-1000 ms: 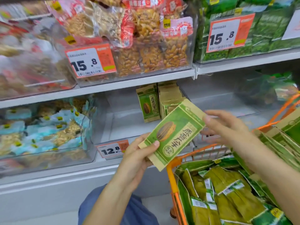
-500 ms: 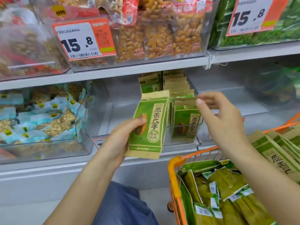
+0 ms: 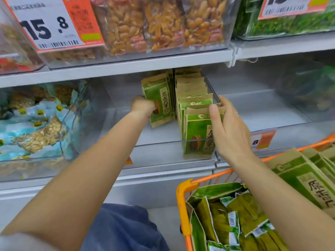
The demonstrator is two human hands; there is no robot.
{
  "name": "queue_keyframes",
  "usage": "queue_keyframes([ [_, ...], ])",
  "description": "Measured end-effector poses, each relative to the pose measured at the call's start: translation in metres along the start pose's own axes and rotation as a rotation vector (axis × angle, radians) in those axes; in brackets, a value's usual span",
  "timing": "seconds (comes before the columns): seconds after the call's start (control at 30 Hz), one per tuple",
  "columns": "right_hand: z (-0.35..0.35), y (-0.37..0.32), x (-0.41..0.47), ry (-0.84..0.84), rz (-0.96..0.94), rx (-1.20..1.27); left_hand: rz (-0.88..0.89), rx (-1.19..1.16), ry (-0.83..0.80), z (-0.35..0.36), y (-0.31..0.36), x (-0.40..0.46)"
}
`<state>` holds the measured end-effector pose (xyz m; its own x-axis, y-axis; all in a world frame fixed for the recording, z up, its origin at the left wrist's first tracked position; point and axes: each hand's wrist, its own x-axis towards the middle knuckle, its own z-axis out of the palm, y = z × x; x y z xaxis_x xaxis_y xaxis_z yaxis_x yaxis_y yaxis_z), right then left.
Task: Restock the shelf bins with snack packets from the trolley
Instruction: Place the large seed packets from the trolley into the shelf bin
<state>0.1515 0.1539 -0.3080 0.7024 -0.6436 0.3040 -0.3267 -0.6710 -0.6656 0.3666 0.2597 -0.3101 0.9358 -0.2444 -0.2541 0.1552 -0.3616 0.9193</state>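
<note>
My left hand (image 3: 142, 106) grips a green and brown seed packet (image 3: 160, 101) upright deep inside the clear shelf bin (image 3: 163, 144), against the left row of like packets. My right hand (image 3: 228, 127) rests with straight fingers on the front packet (image 3: 196, 134) of the right row, thumb over its top edge. Further packets of the same kind (image 3: 304, 176) lie stacked in the orange trolley (image 3: 183, 194) at lower right.
Green vacuum packs (image 3: 233, 218) fill the trolley's near corner. To the left stands a bin of blue-wrapped seed packs (image 3: 36, 127). The upper shelf (image 3: 126, 64) carries bins of nuts with a 15.8 price tag (image 3: 52, 24). My blue-clad knee (image 3: 123, 229) is below.
My left hand carried the packet forward from in front of the bin into its left row. My right hand moved down onto the front packet of the right row. The view came closer.
</note>
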Motion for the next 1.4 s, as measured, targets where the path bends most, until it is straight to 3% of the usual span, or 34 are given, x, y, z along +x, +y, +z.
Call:
queue_keyframes([
  [0.17,0.001,0.004,0.001,0.014,-0.004,0.013,0.002,0.109,0.077,0.012,-0.008,0.013],
  [0.37,0.005,0.006,0.001,0.019,-0.012,0.027,0.208,0.295,0.029,0.019,-0.023,0.005],
  [0.63,0.004,0.006,0.001,0.024,-0.008,0.025,0.375,0.248,0.105,0.021,-0.022,0.007],
  [0.97,0.005,0.008,0.000,0.038,-0.012,0.019,0.099,0.162,-0.082,0.021,-0.027,0.014],
  [1.07,0.004,0.008,0.000,0.040,-0.012,0.022,0.111,0.270,-0.043,0.021,-0.027,0.014],
  [1.27,0.004,0.007,0.000,0.039,-0.017,0.013,0.153,0.187,0.000,0.020,-0.027,0.016],
  [1.4,0.005,0.007,0.000,0.041,-0.012,0.008,0.231,0.334,0.085,0.017,-0.028,0.014],
])
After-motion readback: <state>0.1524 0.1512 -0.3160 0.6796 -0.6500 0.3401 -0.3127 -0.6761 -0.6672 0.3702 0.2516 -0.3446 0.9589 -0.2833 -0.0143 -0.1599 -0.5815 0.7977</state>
